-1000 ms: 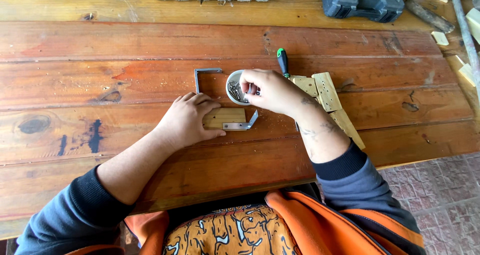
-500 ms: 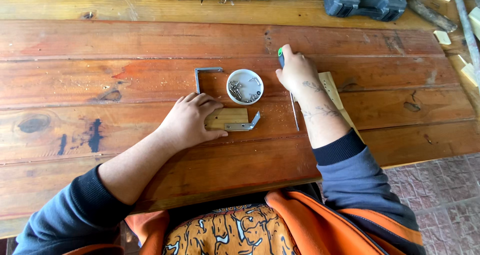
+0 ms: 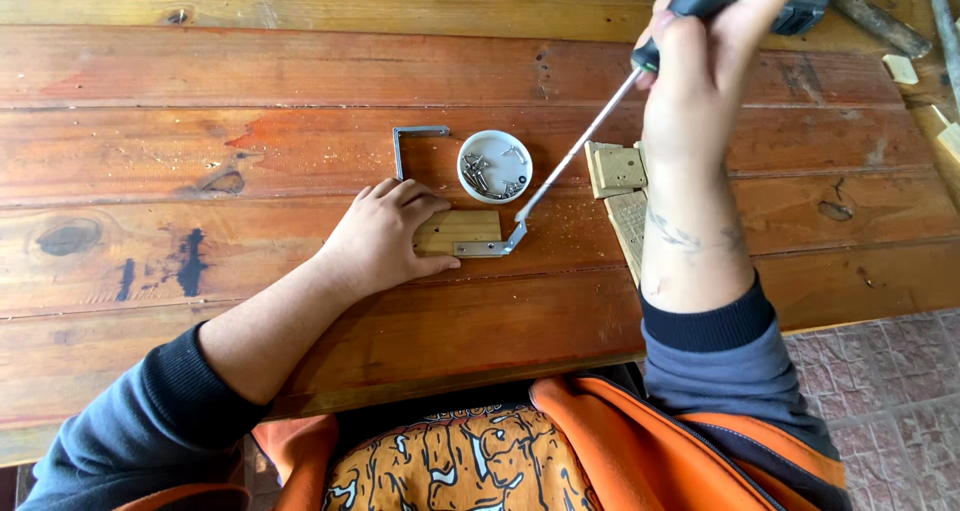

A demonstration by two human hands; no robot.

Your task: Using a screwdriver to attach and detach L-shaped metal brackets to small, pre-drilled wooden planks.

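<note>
My left hand (image 3: 380, 236) lies flat on the left part of a small wooden block (image 3: 462, 230) and holds it against the red-brown plank table (image 3: 250, 81). A metal angle bracket (image 3: 497, 247) sits along the block's lower right edge. My right hand (image 3: 700, 66) is raised and gripped around the dark handle of a screwdriver (image 3: 580, 151). Its long steel shaft slants down to the left, and the tip meets the bracket's upturned end.
A white round dish (image 3: 495, 166) of several screws stands just above the block. A second bracket (image 3: 408, 146) lies left of it. Small wooden pieces (image 3: 618, 169) lie right of the dish. A dark tool case (image 3: 808, 6) and wood scraps (image 3: 902, 69) sit far right.
My right hand left the dish, reached for the screwdriver on the table, then lifted it and set its tip against the bracket. My left hand stayed on the block.
</note>
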